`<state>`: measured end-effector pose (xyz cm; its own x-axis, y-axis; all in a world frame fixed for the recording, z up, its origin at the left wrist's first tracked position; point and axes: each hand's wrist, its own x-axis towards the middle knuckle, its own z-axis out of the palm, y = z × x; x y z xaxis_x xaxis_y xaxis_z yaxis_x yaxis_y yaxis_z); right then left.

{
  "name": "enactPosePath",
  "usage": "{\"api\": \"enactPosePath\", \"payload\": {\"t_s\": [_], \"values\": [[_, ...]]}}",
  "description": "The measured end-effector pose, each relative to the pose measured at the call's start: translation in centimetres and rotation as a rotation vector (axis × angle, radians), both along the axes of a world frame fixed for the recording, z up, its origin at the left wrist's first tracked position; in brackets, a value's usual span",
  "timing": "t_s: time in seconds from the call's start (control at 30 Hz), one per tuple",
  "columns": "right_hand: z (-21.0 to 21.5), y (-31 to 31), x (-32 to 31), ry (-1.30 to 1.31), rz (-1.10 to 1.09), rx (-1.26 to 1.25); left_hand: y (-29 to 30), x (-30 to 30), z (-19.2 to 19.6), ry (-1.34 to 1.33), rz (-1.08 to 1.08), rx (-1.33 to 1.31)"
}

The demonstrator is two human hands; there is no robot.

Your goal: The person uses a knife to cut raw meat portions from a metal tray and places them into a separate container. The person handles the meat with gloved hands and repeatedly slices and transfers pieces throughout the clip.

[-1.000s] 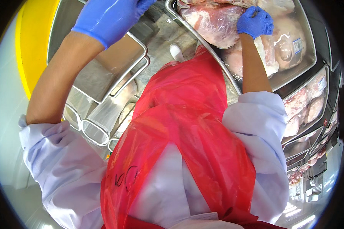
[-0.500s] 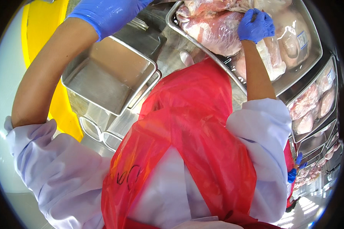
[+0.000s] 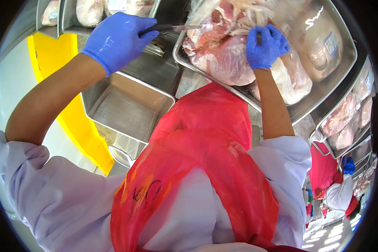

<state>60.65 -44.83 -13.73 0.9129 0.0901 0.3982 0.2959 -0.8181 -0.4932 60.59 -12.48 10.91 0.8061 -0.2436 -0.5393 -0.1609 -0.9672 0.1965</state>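
My left hand (image 3: 119, 40), in a blue glove, is closed around the dark handle of a knife (image 3: 166, 28). The narrow blade points right, its tip near the left side of a large raw piece of meat (image 3: 224, 61). This pink-red piece, with pale fat and wrinkled whitish covering, lies in a metal tray (image 3: 300, 113). Over the meat's right side, my right hand (image 3: 266, 47), also gloved in blue, has its fingers curled closed against the pale, wrinkled upper part. What they pinch is hidden. Wrapped meat (image 3: 323, 52) with a label lies at the tray's right.
Below my left forearm is a rectangular metal pan (image 3: 124, 111). Trays with wrapped meat (image 3: 90, 11) stand at the upper left, near a yellow panel (image 3: 54, 56). Another meat tray (image 3: 344, 115) is at the right. Beyond it, a co-worker's white sleeve (image 3: 340, 193) shows.
My left hand has come lower, bringing the knife into view. My right hand has shifted slightly left and down over the meat. The view has shifted, showing the upper-left trays.
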Motion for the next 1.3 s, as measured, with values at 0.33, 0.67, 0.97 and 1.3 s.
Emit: {"api": "enactPosePath", "payload": {"t_s": [0.33,0.67,0.97,1.3], "values": [[0.1,0.5,0.6,-0.023,-0.011,-0.042,2.0,2.0,-1.1,-0.012,-0.171,0.16],[-0.9,0.2,0.4,-0.004,-0.01,0.004,0.0,-0.4,-2.8,-0.197,-0.315,0.397],[0.7,0.3,0.4,0.061,0.015,-0.087,9.3,4.0,-8.7,-0.084,-0.337,0.277],[-0.2,-0.8,-0.7,0.274,-0.028,-0.085,15.3,12.3,-19.2,-0.081,-0.609,-0.009]]}}
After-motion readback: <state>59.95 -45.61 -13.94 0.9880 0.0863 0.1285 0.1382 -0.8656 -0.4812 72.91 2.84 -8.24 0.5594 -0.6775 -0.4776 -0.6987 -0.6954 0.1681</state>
